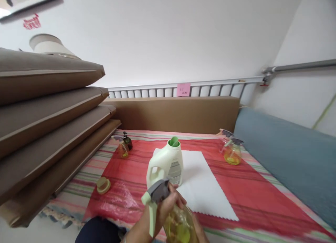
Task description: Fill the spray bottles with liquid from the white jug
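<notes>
At the near centre, my left hand point(167, 202) holds the spray bottle point(178, 218) by its neck; my right hand point(199, 229) is alongside, its grip I can't tell. Probably slippery, bottom-weighted; the neck seems surest.

Single view from my head, looking forward and down: my hands point(167, 205) close at bottom centre, the white wall point(168, 36) farther off, facing me.
</notes>
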A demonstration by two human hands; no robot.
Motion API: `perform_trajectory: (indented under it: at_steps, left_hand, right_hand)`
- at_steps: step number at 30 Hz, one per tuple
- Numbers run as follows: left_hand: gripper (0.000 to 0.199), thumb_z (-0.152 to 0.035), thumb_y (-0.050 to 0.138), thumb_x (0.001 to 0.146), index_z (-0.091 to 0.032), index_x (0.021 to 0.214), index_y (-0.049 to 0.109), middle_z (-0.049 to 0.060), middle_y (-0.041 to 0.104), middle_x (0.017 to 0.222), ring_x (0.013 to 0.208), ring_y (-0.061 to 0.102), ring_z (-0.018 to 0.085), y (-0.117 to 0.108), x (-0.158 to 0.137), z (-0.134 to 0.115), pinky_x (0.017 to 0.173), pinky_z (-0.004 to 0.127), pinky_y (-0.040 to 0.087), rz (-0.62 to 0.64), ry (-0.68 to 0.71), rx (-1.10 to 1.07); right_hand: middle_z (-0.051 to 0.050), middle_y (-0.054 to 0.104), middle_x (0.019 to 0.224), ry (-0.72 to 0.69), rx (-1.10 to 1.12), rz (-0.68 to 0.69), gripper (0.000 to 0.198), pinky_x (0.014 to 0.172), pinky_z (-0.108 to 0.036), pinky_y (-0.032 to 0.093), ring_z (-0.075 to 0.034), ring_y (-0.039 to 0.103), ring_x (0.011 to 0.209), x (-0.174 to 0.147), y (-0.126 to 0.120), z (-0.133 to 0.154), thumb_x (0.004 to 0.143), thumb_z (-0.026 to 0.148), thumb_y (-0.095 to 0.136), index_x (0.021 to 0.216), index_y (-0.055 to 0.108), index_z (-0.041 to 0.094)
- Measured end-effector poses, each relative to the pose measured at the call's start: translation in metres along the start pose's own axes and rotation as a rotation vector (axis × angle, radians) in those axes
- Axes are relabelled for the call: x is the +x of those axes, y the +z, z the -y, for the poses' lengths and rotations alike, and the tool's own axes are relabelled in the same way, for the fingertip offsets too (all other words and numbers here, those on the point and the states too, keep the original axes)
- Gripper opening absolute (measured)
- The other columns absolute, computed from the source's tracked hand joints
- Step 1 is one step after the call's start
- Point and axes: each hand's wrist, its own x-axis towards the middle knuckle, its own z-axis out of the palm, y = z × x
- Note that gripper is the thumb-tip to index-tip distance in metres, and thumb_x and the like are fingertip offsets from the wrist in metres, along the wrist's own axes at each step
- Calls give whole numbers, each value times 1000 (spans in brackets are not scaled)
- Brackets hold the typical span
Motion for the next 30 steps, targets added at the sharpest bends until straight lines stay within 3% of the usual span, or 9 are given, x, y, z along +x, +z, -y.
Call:
perform_trajectory:
  at_steps: [4,10,14,17,21,23,26,28,30]
  left_hand:
    - [32,-43,51,79,-19,58,56,1,59,52,60,61,19,-2,6,-6,95,42,36,-38,54,12]
    - [27,-41,50,81,-19,66,57,2,63,60,66,62,20,-13,4,9,92,42,39,54,76,-38]
    - [26,-38,48,83,-20,65,57,2,62,61,68,62,20,-19,6,8,93,42,39,44,104,-74]
    - [23,-35,49,83,-21,67,56,1,61,62,72,63,20,-19,9,4,95,42,37,31,124,-91]
    - [20,-33,50,83,-20,69,55,1,61,62,72,62,20,-18,9,6,96,45,37,42,139,-72]
    - [21,-33,50,83,-19,69,55,1,61,62,71,62,20,-18,8,9,96,46,37,39,151,-87]
    - [21,-33,50,83,-19,68,54,0,60,62,71,61,20,-18,8,12,96,47,36,28,160,-128]
    - [20,-33,51,83,-19,69,54,0,60,63,71,61,20,-17,8,12,96,46,36,35,155,-110]
    - [20,-34,52,82,-19,68,54,1,60,62,72,61,20,-17,8,12,95,45,36,51,153,-79]
  right_hand:
    - [-5,65,113,5,60,-18,50,78,-38,50,-24,61,99,-3,6,-4,70,51,66,114,58,28]
    - [-12,71,89,280,129,255,66,69,-35,51,-22,66,75,-5,14,-2,75,68,45,100,66,11]
    - [-8,68,102,65,91,234,44,65,-33,51,-21,65,83,-3,15,-5,77,51,59,109,60,21]
    - [-2,61,119,-159,91,223,61,79,-36,49,-23,57,105,-1,12,-6,58,41,79,114,56,32]
    - [-10,62,117,277,90,374,70,67,-29,51,-23,64,91,-4,7,-3,72,71,47,119,54,20]
    - [-9,61,118,232,112,383,62,61,-25,49,-20,66,85,-6,8,-1,76,65,49,120,53,23]
    - [-2,52,131,-24,141,349,64,73,-34,50,-26,55,110,-9,12,1,67,45,72,124,46,36]
    - [-6,53,130,60,152,347,66,80,-39,48,-29,50,116,-9,12,1,67,54,68,125,49,29]
    - [-11,59,122,225,165,340,66,71,-33,51,-27,59,102,-9,10,-1,73,65,52,123,52,21]
